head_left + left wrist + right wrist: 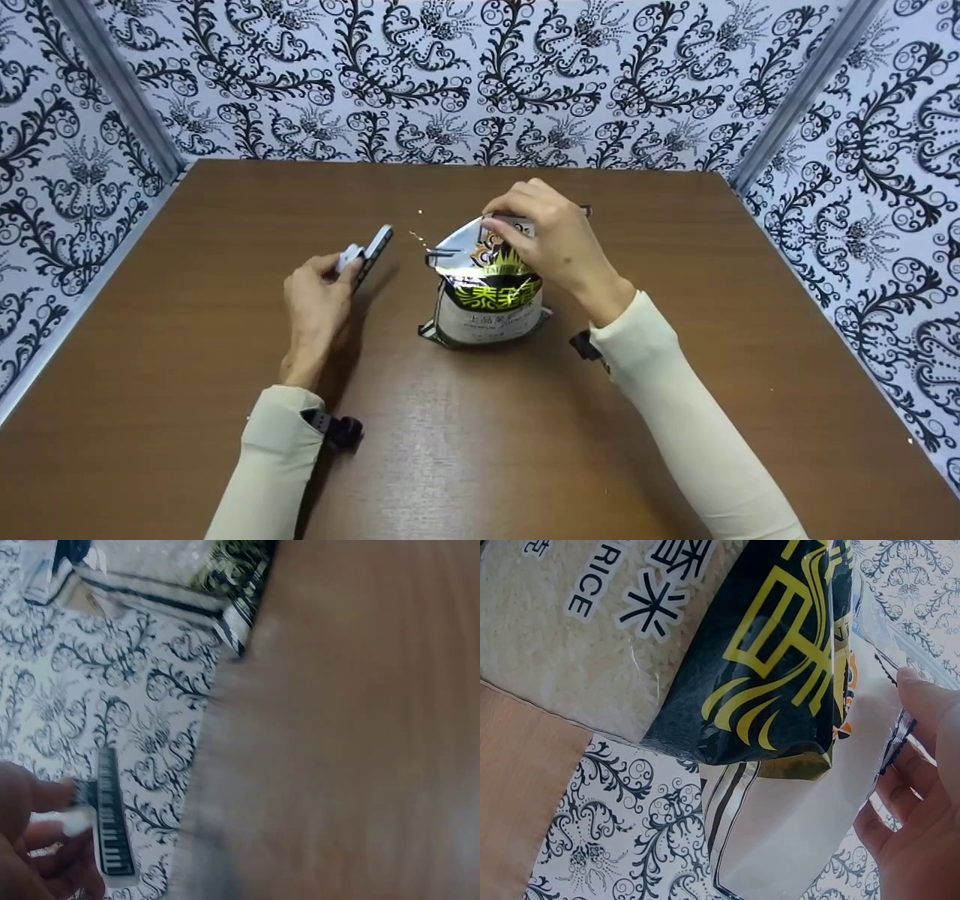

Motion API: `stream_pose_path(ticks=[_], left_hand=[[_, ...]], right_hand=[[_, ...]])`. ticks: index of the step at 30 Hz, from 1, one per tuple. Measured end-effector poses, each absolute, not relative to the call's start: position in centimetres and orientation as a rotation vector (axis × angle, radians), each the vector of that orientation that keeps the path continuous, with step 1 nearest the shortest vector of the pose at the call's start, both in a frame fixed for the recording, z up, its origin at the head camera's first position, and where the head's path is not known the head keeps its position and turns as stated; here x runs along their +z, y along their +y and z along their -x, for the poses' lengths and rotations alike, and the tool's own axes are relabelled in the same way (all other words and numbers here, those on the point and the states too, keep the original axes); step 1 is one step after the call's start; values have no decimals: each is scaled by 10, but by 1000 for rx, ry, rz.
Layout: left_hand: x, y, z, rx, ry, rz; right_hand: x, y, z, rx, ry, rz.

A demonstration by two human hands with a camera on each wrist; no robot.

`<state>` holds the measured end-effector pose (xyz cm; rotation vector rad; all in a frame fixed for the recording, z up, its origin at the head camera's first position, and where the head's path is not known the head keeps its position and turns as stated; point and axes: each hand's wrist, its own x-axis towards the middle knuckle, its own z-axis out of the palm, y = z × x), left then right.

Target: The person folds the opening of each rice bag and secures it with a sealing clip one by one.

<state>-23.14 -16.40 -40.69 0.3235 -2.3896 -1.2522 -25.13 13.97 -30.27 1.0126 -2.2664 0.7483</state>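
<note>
A bag of rice (491, 307) stands on the brown table, its black-and-gold band and white top folded over above the clear, rice-filled lower part. My right hand (551, 236) pinches the upper edge of that bag between thumb and fingers; in the right wrist view the thumb (922, 697) lies on the white top. To the left of the bag, my left hand (319, 300) holds a small white-and-grey T-shaped object (112, 814) with a dark ridged strip along its long bar. Fingers and thumb grip its short stem, and the bar points away from the palm, apart from the bag.
Small pale crumbs (420, 238) lie on the table (420, 450) just left of the bag's top. Patterned black-and-white walls (480, 82) enclose the table at the back and on both sides.
</note>
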Motion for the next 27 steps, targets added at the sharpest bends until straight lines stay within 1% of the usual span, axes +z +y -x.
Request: stream_pose_path(ticks=[6, 11, 16, 27], left_hand=[[-394, -150, 228, -1374, -2116, -24], [-388, -142, 224, -1520, -1941, 116], [-387, -140, 224, -1619, -1834, 174], [-382, -132, 222, -1661, -1820, 199]], right_hand=[[-303, 138, 251, 759, -2279, -1005], [-305, 137, 252, 763, -2273, -1014], [-308, 135, 253, 755, -2244, -1029], [-311, 128, 253, 725, -2283, -980]])
